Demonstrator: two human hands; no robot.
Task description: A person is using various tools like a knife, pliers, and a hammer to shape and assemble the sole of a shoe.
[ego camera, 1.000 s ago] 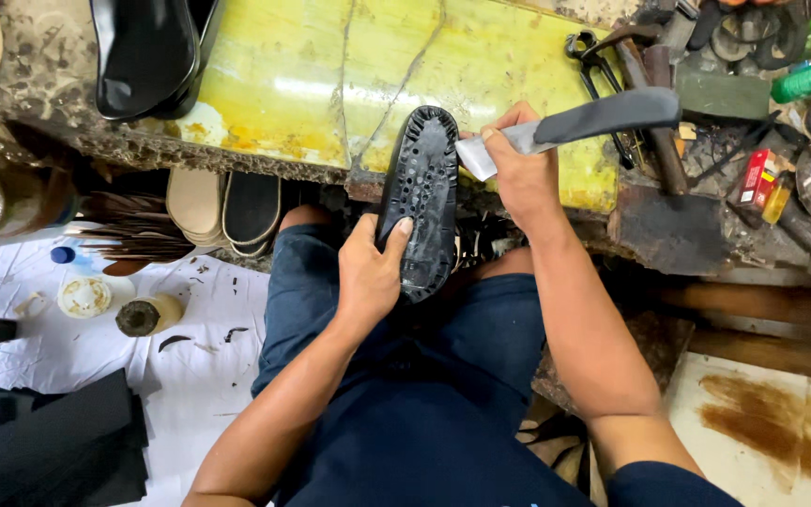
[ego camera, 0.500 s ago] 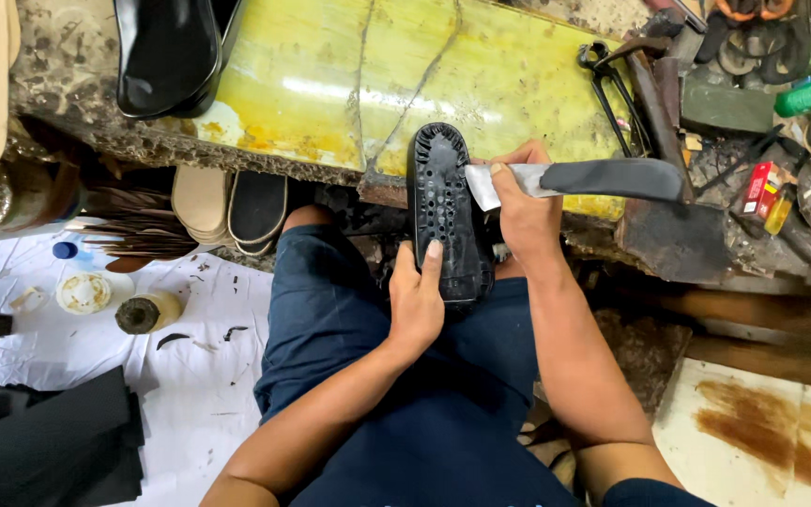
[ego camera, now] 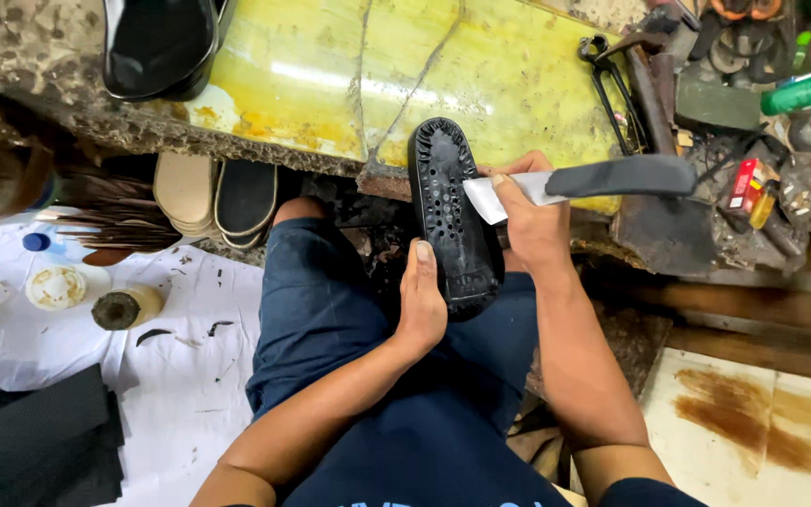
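Head view — black shoe sole [ego camera: 452, 211], tread-side up, pitted with holes.

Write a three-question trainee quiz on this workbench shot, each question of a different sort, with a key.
1. True or false: the left hand rests on the black shoe sole.
2. Multiple choice: the right hand grips (A) a hammer, (B) a knife with a dark handle and pale blade, (C) a brush.
3. Fill in: the top of the sole leans on the edge of the ____ stone slab.

Key: 1 true. 2 B; its blade tip lies against the sole's right edge. 3 yellow; the slab is cracked, and black pincers lie at its right end.
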